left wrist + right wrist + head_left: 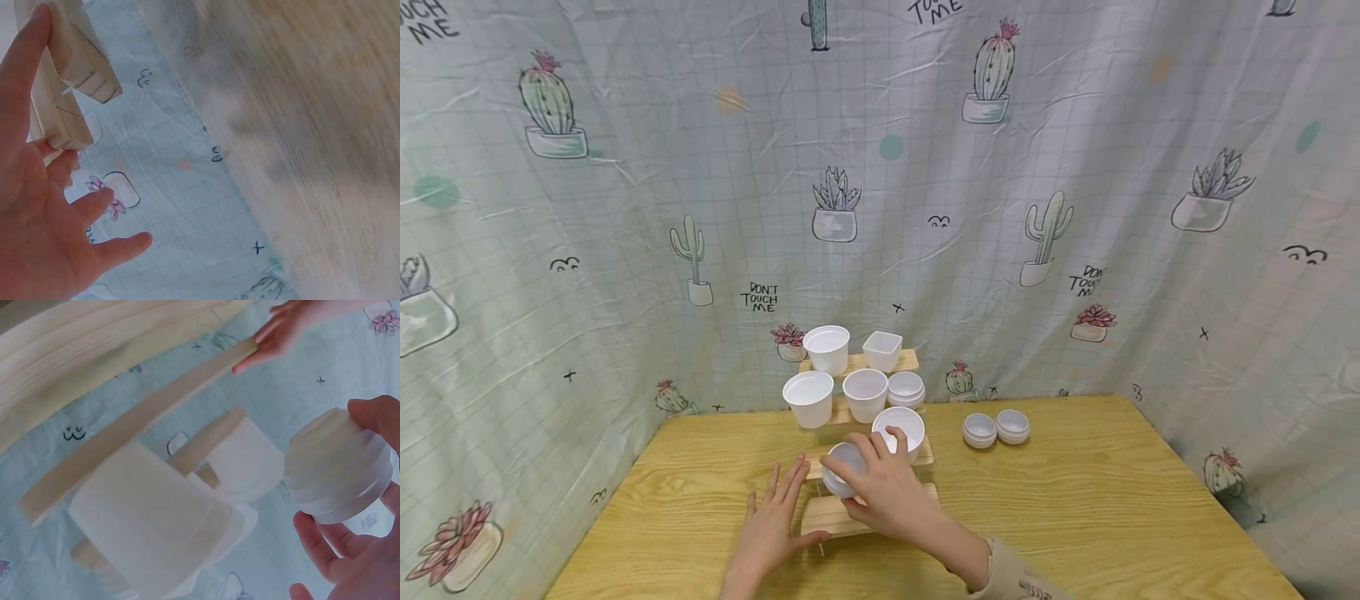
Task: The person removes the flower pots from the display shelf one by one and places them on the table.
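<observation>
My right hand pinches a small white ridged pot between thumb and fingers. In the head view this pot appears over the left part of a low step of a wooden tiered stand. Just behind the hand, a larger white pot sits on the right of that step. My left hand spreads its straight fingers along the stand's left side. In the left wrist view, its thumb lies against the wooden end of one step and other fingers reach by another step's end.
On the upper steps stand round white pots, a squarish pot and a ridged pot. Two small ridged pots rest side by side on the wooden table, right of the stand. A cactus-print curtain hangs behind and at both sides.
</observation>
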Motion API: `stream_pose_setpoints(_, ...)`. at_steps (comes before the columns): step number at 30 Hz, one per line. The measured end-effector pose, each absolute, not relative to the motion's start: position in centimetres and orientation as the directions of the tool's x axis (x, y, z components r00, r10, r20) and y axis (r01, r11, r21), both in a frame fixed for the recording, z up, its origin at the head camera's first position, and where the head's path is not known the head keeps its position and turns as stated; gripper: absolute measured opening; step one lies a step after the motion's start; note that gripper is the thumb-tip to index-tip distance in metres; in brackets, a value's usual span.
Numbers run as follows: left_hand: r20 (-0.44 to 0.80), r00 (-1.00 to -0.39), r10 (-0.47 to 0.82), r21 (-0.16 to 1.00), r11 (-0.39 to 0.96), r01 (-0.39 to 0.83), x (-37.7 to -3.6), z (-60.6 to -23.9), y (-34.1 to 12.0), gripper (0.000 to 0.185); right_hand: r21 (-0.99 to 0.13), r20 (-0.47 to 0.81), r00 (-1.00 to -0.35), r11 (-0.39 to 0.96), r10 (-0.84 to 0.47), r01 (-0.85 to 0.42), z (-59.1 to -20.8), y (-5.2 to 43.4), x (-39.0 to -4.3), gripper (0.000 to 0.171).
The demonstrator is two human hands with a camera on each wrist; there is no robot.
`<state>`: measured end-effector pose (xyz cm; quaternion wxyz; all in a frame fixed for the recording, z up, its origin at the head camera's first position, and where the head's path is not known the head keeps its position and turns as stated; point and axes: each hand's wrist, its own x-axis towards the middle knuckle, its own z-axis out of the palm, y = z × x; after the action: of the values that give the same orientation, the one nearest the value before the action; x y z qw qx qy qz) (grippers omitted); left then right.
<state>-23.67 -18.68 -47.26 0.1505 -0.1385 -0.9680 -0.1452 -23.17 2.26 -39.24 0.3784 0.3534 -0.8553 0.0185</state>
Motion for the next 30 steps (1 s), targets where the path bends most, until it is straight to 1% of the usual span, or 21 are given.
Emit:
stream_pose_setpoints(7,0.319,-0.923,0.216,0.233,0.926,0.298,-23.7,-47.3,-18.7,0.104,0.143,0.712,-0.457,0.748,-0.533,-0.648,-39.3,5.2,-22.4,0.059)
stream_pose_setpoints(13,0.307,-0.927,0.214,0.245,0.924,0.294,-23.7,-47.2,-18.6,0.104,0.101,0.754,-0.438,0.745,-0.489,-0.659,-40.3,8.4,-22.4,0.061)
stream_pose_setpoints(21,0.308,-0.927,0.212,0.246,0.924,0.293,-23.7,-47.1,-18.6,0.105,0.053,0.75,-0.486,0.773,-0.448,-0.632,-41.9,12.6,-23.0,0.064)
stream_pose_setpoints(26,0.303,-0.929,0.214,0.242,0.925,0.292,-23.7,-47.0,-18.6,0.105,0.053,0.724,-0.528,0.799,-0.444,-0.599,-42.4,14.8,-23.3,0.063)
stream_pose_setpoints(30,0.302,-0.929,0.213,0.234,0.928,0.289,-23.7,-47.0,-18.5,0.104,0.05,0.72,-0.539,0.808,-0.436,-0.587,-43.1,16.2,-23.8,0.062)
